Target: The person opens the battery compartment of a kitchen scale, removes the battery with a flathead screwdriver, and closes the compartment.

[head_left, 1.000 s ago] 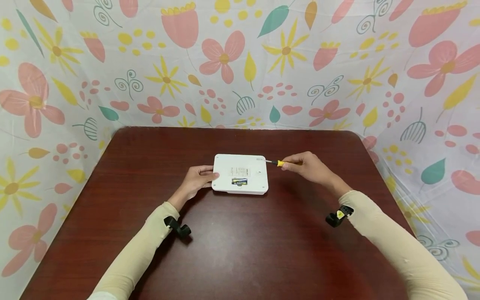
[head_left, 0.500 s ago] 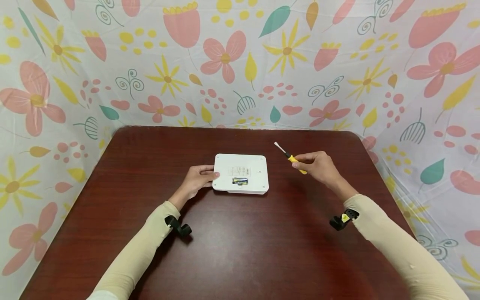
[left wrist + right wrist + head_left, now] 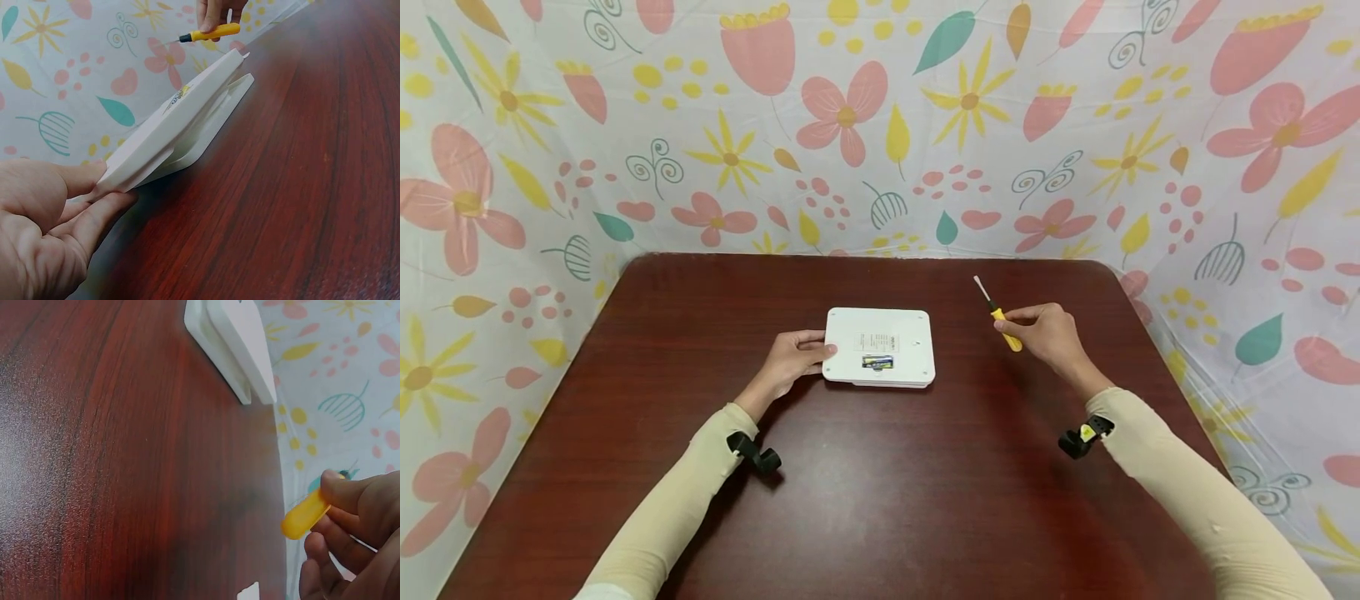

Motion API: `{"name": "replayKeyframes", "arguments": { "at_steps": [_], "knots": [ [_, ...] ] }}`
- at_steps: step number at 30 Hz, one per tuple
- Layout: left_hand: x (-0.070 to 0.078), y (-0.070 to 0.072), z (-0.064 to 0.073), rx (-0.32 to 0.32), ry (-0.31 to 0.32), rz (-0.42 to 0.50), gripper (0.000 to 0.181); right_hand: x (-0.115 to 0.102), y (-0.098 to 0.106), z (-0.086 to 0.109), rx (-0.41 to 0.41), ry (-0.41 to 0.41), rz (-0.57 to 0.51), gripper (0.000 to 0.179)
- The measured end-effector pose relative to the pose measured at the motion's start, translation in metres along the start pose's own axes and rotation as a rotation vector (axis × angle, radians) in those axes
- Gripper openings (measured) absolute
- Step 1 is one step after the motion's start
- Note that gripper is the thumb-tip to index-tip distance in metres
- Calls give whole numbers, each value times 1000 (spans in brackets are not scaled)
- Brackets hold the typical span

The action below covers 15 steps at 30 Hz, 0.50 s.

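In the head view, my left hand (image 3: 792,363) grips the left edge of a flat white device (image 3: 850,329), thumb on top and fingers beneath. Its underside faces up, with a printed label (image 3: 877,342), corner screws and small cylindrical batteries (image 3: 877,362) in a recess. The left wrist view shows a second white layer (image 3: 206,134) below the raised body (image 3: 169,122). To the right, my right hand (image 3: 1043,337) pinches a screwdriver (image 3: 1007,330) by its yellow handle. Its shaft points up and away, apart from the device.
A dark red-brown wooden table (image 3: 850,500) carries everything. Floral-patterned cloth (image 3: 880,125) hangs behind and along both sides. Each wrist bears a black strap (image 3: 756,454). A bit of something white (image 3: 249,592) shows at the right wrist view's bottom edge.
The screwdriver's tip has left the device's far right corner. My right hand has drawn back to the right, and the shaft has swung upward. My left hand keeps its hold.
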<state>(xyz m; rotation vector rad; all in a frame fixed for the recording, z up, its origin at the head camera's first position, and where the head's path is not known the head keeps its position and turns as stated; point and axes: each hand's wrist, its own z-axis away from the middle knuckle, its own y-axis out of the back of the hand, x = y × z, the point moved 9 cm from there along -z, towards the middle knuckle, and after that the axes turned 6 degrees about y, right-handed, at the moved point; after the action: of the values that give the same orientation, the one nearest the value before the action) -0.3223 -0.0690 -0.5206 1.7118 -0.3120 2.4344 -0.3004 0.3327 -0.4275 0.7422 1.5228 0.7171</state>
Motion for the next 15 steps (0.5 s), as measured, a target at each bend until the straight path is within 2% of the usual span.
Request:
{"name": "replayKeyframes", "arguments": {
  "at_steps": [15],
  "knots": [
    [1,0,1,-4,-18,17,45,21,-11,-4,-25,-1,140,36]
  ]
}}
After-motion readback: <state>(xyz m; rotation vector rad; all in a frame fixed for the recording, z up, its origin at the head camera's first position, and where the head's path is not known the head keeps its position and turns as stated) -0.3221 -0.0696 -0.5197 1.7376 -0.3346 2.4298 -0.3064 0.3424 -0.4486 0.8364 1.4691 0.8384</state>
